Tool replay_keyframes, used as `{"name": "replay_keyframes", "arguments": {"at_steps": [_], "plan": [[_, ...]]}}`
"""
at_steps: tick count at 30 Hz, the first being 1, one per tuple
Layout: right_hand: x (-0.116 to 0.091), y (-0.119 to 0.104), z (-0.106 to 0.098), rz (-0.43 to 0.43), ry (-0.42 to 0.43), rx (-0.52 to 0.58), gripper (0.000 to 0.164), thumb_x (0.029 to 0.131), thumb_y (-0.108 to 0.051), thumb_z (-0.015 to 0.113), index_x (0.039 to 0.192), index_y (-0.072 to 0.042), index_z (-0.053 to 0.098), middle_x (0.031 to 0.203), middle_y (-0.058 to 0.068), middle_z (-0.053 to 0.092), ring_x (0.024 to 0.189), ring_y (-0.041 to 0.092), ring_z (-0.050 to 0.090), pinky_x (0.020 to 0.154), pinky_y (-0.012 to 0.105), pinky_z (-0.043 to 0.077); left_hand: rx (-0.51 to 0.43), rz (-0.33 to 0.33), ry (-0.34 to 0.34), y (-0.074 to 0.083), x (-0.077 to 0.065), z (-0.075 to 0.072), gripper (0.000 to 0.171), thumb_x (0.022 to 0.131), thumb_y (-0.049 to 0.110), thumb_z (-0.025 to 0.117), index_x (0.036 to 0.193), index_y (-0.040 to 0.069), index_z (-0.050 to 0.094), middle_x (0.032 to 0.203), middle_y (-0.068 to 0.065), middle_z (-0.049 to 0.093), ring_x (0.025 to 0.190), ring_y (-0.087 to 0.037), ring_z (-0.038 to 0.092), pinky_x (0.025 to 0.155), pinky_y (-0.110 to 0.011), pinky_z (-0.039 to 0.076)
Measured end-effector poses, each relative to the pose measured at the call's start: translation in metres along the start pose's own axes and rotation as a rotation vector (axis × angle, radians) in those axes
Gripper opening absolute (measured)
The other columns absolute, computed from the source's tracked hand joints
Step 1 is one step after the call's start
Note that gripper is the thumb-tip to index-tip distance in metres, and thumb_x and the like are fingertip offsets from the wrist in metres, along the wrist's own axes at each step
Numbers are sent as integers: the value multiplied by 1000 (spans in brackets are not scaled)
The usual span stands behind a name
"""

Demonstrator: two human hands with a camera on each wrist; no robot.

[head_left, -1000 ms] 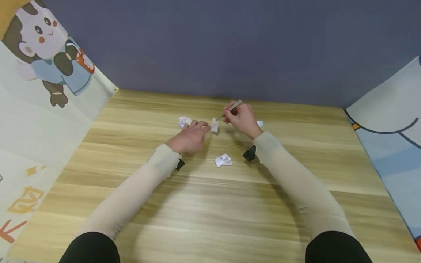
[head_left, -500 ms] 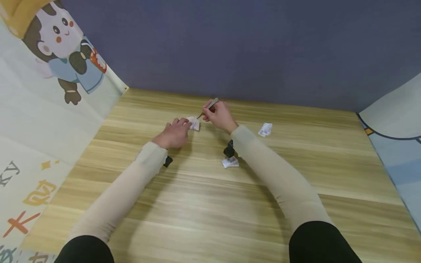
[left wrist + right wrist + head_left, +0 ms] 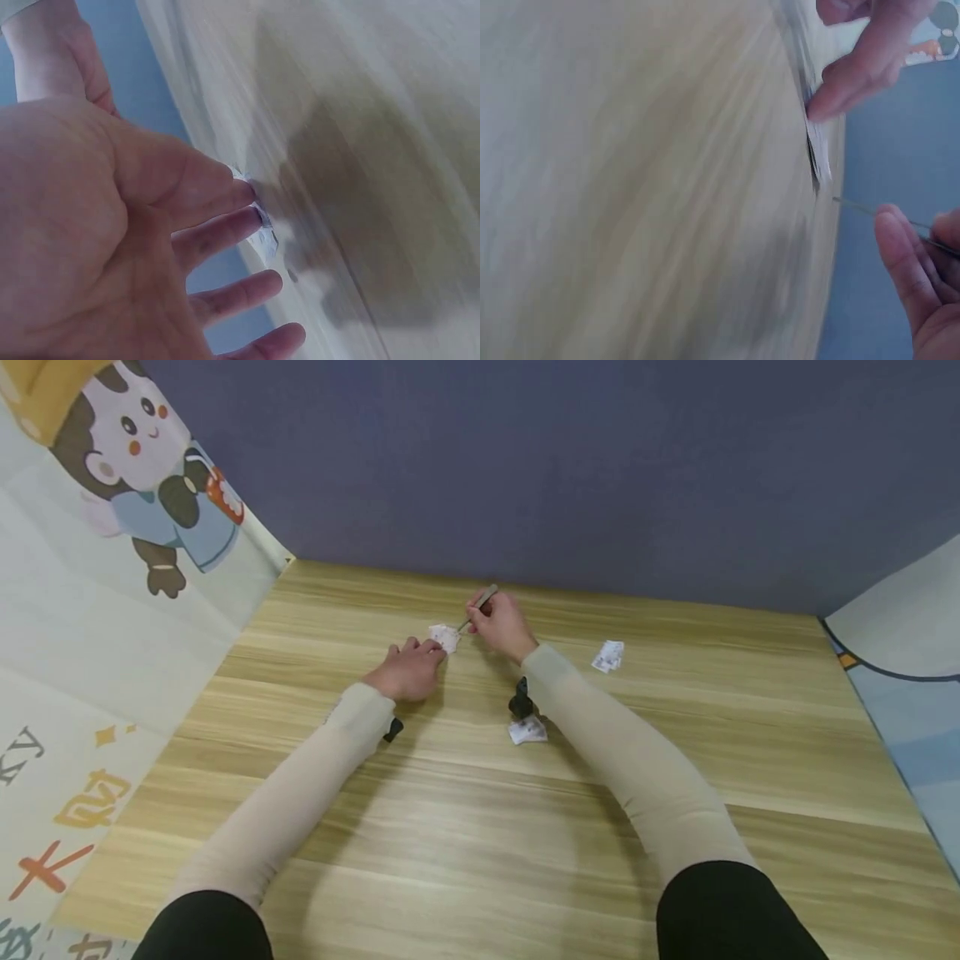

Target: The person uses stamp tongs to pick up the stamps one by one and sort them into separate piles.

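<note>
With its fingertips, my left hand (image 3: pixel 411 670) touches the near edge of a small pile of printed white paper slips (image 3: pixel 444 635) at the back of the wooden table. Its fingers stretch out fairly straight in the left wrist view, where the slips (image 3: pixel 266 241) show behind them. My right hand (image 3: pixel 501 625) pinches metal tweezers (image 3: pixel 487 596). In the right wrist view, the tweezer tip (image 3: pixel 840 199) stands just beside the slips (image 3: pixel 820 154), apart from them, while a left fingertip presses on the slips.
Another small pile of paper slips (image 3: pixel 608 656) lies to the right. A third pile (image 3: pixel 528 730) sits nearer, partly under the right wrist's black camera (image 3: pixel 521 702). A dark wall panel (image 3: pixel 525 468) rises behind the table (image 3: pixel 450 827).
The head view has swung right. The right hand has carried a slip leftward to the left pile. My left hand has drawn back slightly, uncovering more of that pile.
</note>
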State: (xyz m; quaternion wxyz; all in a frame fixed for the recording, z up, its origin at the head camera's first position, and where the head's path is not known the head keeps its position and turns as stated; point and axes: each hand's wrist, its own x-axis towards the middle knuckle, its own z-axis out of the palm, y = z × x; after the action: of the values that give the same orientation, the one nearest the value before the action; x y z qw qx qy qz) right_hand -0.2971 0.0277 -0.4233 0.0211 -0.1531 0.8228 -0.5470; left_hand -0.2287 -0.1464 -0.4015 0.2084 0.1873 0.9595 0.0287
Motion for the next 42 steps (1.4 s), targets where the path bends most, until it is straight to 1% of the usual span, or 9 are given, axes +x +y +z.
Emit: {"name": "replay_keyframes", "arguments": {"at_steps": [7, 10, 16, 20, 24, 27, 32, 37, 42], "plan": [[-28, 2, -39, -48, -6, -36, 13, 94, -8, 58, 97, 4, 62, 85, 16, 64, 70, 24, 65, 64, 36, 56, 15, 44, 16, 11, 0, 2, 52, 96, 12, 39, 147, 7, 32, 152, -9, 23, 136, -33, 19, 105, -56, 22], [-48, 3, -60, -81, -32, -63, 13, 93, -8, 58, 95, 4, 62, 83, 16, 64, 69, 25, 66, 62, 38, 56, 15, 161, 28, 25, -5, 3, 48, 97, 11, 39, 145, 8, 37, 149, -9, 30, 135, -32, 22, 105, -56, 23], [-91, 6, -93, -134, -114, -192, 14, 92, -15, 59, 86, -4, 65, 74, 11, 67, 64, 25, 66, 55, 33, 55, 39, 471, -6, 57, -24, 13, 40, 99, 10, 40, 138, 13, 50, 139, -4, 44, 127, -26, 35, 103, -53, 31], [-115, 7, -103, -160, -133, -252, 14, 91, -17, 60, 85, -6, 66, 72, 8, 67, 61, 20, 66, 55, 29, 54, 101, 568, -26, 74, -32, 22, 39, 99, 13, 44, 136, 19, 53, 135, 1, 46, 122, -21, 37, 102, -50, 32], [-131, 8, -109, -162, -106, -277, 12, 91, -18, 60, 85, -9, 66, 70, 2, 66, 62, 20, 66, 56, 28, 53, 165, 562, -29, 83, -29, 27, 38, 99, 15, 44, 136, 20, 54, 134, 3, 46, 117, -20, 38, 101, -50, 34], [-138, 11, -111, -158, -84, -277, 11, 91, -16, 61, 85, -9, 66, 71, 2, 66, 62, 21, 66, 55, 28, 53, 183, 513, -23, 86, -22, 28, 41, 97, 10, 45, 136, 19, 53, 138, 4, 45, 118, -19, 37, 103, -51, 31], [-140, 15, -115, -143, -61, -302, 8, 91, -14, 62, 86, -8, 65, 73, 6, 67, 60, 15, 65, 54, 27, 53, 174, 457, 7, 90, -11, 22, 45, 96, 6, 43, 139, 17, 49, 139, 3, 42, 119, -19, 34, 102, -47, 30], [-141, 17, -118, -142, -48, -314, 8, 90, -13, 62, 86, -7, 65, 72, 5, 67, 60, 19, 65, 53, 27, 52, 207, 468, 4, 96, -10, 22, 47, 95, 4, 40, 140, 18, 49, 132, 1, 45, 113, -19, 35, 93, -42, 34], [-140, 19, -119, -124, -38, -300, 10, 91, -14, 62, 87, -6, 66, 72, 7, 67, 61, 20, 66, 53, 27, 52, 185, 430, -28, 99, -4, 23, 51, 93, 3, 41, 142, 15, 44, 146, 2, 38, 119, -19, 34, 99, -44, 31]]}}
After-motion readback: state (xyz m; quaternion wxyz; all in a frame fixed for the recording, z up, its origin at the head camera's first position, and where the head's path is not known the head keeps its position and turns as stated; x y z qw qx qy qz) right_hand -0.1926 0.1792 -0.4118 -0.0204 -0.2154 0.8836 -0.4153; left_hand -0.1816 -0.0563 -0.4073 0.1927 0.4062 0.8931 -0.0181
